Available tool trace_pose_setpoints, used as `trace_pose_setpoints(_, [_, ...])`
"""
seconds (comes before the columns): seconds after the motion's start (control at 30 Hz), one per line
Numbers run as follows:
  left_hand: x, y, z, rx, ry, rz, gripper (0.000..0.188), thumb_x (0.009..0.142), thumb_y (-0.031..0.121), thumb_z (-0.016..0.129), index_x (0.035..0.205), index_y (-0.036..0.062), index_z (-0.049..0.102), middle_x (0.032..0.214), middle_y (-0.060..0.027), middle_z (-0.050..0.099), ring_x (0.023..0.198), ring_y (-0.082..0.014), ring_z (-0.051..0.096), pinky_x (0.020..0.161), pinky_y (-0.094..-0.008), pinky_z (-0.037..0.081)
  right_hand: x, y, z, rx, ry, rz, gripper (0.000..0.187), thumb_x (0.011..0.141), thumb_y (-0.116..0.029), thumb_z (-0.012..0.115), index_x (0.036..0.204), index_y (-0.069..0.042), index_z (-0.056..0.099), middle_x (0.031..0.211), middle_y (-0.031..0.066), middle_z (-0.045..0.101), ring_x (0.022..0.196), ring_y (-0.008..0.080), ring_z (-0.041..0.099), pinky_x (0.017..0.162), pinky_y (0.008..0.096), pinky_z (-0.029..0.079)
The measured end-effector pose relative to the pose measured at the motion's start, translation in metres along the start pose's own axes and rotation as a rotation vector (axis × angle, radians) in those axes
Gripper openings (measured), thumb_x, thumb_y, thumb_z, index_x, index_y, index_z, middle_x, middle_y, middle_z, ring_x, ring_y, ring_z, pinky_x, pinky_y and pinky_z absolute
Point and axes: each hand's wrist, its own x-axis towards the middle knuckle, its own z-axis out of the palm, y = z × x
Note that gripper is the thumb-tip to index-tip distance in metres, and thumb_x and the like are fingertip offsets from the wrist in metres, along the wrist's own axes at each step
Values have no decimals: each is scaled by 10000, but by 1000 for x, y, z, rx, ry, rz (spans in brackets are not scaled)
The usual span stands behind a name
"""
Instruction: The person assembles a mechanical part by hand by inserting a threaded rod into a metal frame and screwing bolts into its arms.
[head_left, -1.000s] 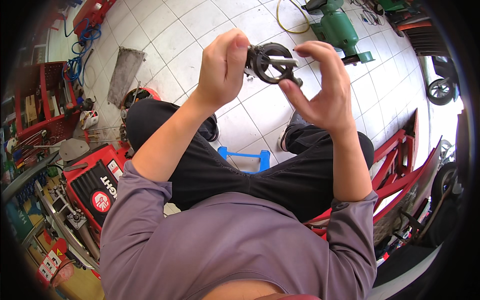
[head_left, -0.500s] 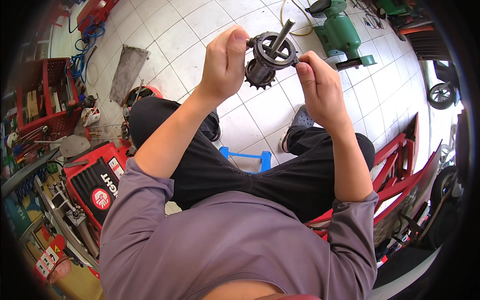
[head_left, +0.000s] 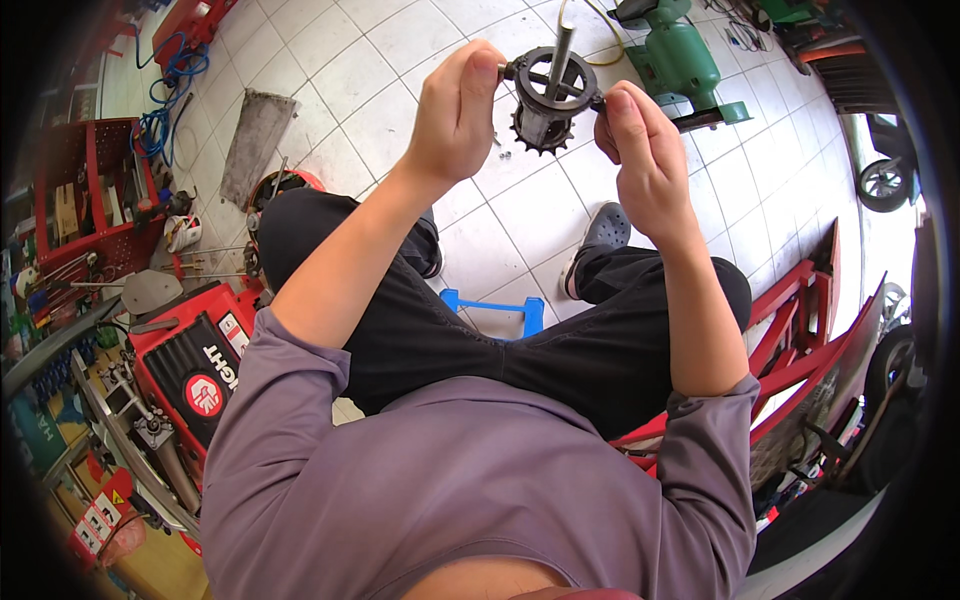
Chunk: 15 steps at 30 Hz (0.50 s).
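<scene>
The left hand (head_left: 455,120) and right hand (head_left: 645,145), fingers pinched closed, hold the toothed metal part (head_left: 547,107) between them above the tiled floor (head_left: 490,240). One slip could drop it, though fingertip contact looks partly hidden.

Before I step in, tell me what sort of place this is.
Probably a repair workshop: a green grinder-like machine on the tiled floor, a red compartmented toolbox at left, and the dark toothed metal part being held.
</scene>
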Motion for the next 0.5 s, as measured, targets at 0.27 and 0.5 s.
trace_pose_setpoints(0.27, [-38,-35,59,-245,-135,-126,595,835,279,656,1323,71,385,1171,-66,550,1122,-182,504,945,-338,399,3,14,0,-47,107,228,379,1003,-304,449,871,27,579,644,38,490,622,110,405,575,280,377])
trace_pose_setpoints(0.5, [-36,-35,78,-426,-183,-389,197,809,183,722,893,27,637,758,-35,658,676,-131,630,609,-256,482,4,4,2,71,83,238,379,1007,-328,445,804,-20,533,631,-64,378,556,21,290,480,218,231])
